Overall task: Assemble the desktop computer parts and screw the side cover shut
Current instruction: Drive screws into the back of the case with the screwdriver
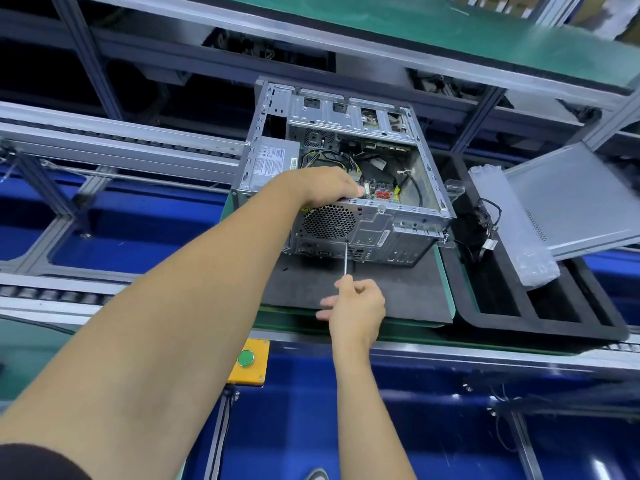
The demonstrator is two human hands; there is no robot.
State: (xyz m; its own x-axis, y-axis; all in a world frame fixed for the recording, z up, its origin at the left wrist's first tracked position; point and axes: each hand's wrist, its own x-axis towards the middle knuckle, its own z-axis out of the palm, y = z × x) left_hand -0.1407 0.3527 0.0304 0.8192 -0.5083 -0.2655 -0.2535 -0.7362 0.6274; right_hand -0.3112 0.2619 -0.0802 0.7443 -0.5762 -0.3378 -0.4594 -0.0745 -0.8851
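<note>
Your left hand (327,183) grips the top back edge of the open computer case (346,188). Just below it, your right hand (356,306) pinches a screwdriver (345,258), its tip on the case's back. The side cover (571,199) leans far to the right.

In front of you a green workbench (446,268) carries a dark foam mat (381,292), and the open computer case (349,174) stands on that mat. Just right of the mat you see a black divided tray (540,323) on the bench.
</note>
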